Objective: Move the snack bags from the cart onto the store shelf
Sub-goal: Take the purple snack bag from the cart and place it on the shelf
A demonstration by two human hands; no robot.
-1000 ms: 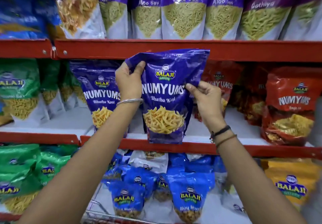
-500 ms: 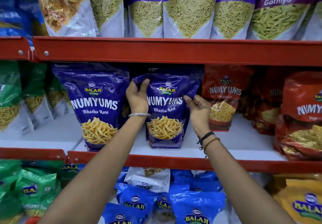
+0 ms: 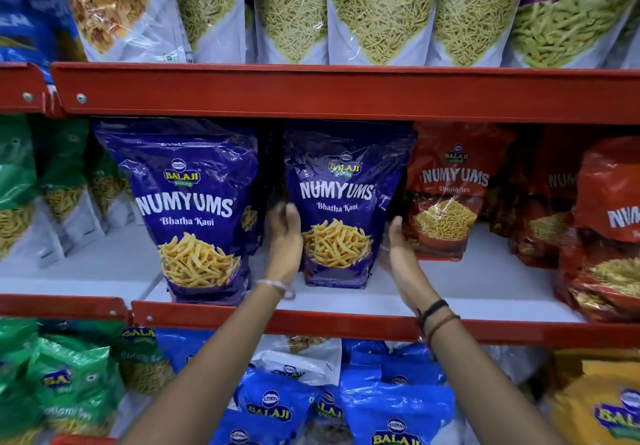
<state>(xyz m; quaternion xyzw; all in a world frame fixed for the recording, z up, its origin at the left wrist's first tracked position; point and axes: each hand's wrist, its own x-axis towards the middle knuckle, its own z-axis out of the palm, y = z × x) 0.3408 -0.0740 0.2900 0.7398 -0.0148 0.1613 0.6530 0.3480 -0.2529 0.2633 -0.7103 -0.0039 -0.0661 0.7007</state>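
Note:
A purple Numyums Bhatha Kani snack bag stands upright on the white middle shelf, under the red shelf rail. My left hand lies flat against the bag's lower left side, fingers pointing up. My right hand presses its lower right side, its fingers partly hidden between this bag and a red bag. A second identical purple bag stands just to the left, nearer the shelf's front edge. The cart is not clearly in view.
Red Numyums bags fill the shelf to the right and green bags the left. Aloo Sev and Gathiya bags line the shelf above. Blue Balaji bags lie below my arms, with a yellow bag at lower right.
The purple bag went from the air in front of the shelf to standing on it. My hands slid from its upper part down to its lower sides. The view moved closer.

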